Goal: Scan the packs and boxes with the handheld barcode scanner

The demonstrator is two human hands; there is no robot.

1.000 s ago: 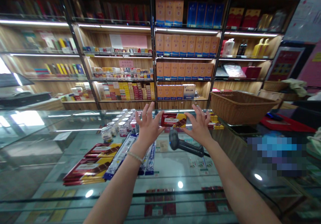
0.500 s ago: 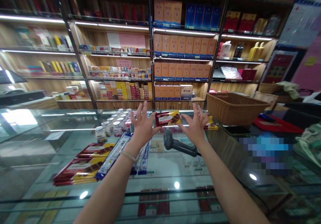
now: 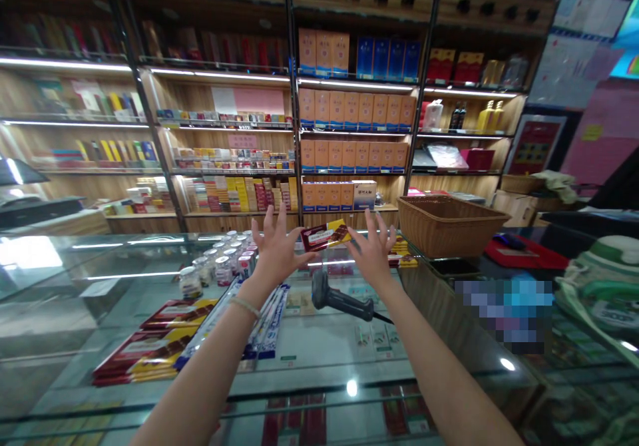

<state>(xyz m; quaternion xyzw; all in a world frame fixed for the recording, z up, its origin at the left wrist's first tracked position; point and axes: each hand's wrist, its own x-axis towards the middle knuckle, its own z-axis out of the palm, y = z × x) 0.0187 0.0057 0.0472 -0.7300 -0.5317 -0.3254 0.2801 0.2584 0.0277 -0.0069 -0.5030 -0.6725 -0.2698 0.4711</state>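
We keep the chocolate bar pinched between our left hand and right hand, fingers splayed; it has tilted, above the scanner at 12 o'clock on the counter.

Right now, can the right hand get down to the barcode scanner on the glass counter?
Probably yes: the right hand is above the barcode scanner with nothing between, but it shares the chocolate bar with the left hand.
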